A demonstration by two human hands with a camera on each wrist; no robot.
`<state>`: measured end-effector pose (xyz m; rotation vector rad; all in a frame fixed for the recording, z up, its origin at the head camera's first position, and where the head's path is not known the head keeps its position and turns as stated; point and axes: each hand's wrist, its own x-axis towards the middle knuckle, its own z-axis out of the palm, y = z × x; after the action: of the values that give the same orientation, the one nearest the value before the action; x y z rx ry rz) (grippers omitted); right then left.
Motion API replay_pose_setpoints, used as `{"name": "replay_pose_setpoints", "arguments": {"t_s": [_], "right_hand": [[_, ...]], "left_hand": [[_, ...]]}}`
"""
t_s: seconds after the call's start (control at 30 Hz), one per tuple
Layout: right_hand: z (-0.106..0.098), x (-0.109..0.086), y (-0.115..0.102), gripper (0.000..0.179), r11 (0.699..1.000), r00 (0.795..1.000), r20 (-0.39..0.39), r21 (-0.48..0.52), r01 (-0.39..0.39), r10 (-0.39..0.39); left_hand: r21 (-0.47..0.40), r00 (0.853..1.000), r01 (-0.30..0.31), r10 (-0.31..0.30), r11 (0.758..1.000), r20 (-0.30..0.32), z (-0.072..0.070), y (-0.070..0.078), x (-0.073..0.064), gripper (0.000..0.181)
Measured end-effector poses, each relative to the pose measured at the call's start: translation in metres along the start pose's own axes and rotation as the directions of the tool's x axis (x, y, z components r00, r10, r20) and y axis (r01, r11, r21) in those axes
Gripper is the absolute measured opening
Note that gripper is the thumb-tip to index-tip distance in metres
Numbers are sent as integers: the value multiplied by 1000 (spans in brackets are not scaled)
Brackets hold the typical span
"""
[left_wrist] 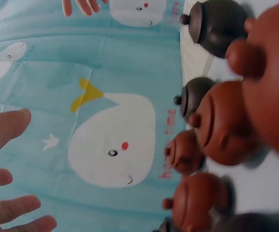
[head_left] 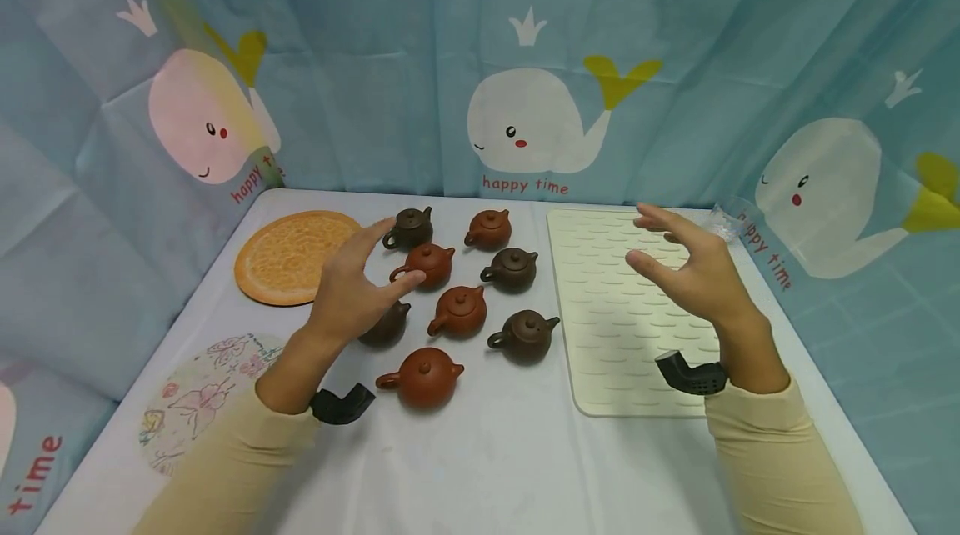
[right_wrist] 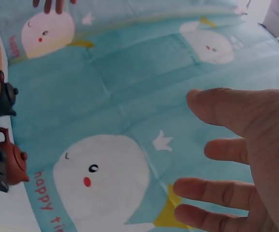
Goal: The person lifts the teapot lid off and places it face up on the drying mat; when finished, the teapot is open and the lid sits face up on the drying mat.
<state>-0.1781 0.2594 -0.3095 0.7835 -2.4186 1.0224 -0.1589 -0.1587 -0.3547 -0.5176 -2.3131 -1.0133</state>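
Several small teapots stand in two rough columns on the white table, some reddish brown like the front teapot [head_left: 426, 378], others dark brown like the right teapot [head_left: 527, 337]. My left hand [head_left: 352, 289] is held above their left side, fingers spread and thumb apart, holding nothing. It partly hides a dark teapot [head_left: 386, 327]. In the left wrist view its fingers [left_wrist: 16, 208] show well apart from the teapots. Above the cream ridged mat [head_left: 622, 327] my right hand [head_left: 697, 268] hovers with loosely bent, parted fingers and nothing between them.
An orange-brown round mat [head_left: 288, 256] lies at the back left. Nearer, a pale round mat with flower and butterfly drawings [head_left: 202, 402] is partly covered by my left sleeve. Crumpled clear plastic [head_left: 723, 222] sits at the back right. A blue whale-print curtain [head_left: 375, 102] surrounds the table.
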Motion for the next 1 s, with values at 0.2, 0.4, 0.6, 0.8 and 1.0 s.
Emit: {"name": "replay_pose_setpoints", "arguments": {"t_s": [0.2,0.4,0.6,0.8,1.0], "right_hand": [[18,-3,-13,57,996,998,61,84,-38,33],[27,-3,-29,47,987,995,94,153,-55,41],[43,-6,-21,42,971,990,143,236,-41,7],[65,-7,-11,36,941,977,211,323,-99,31],[81,-9,-8,32,920,961,273,369,-134,31]], "left_hand": [[-122,997,26,-17,992,71,24,4,-10,74],[-197,986,88,-57,976,159,41,10,-16,69],[-175,945,207,-150,963,292,56,18,-19,61],[-139,886,284,-204,949,416,71,26,-22,54],[-128,838,349,-248,928,486,83,28,-22,42]]}}
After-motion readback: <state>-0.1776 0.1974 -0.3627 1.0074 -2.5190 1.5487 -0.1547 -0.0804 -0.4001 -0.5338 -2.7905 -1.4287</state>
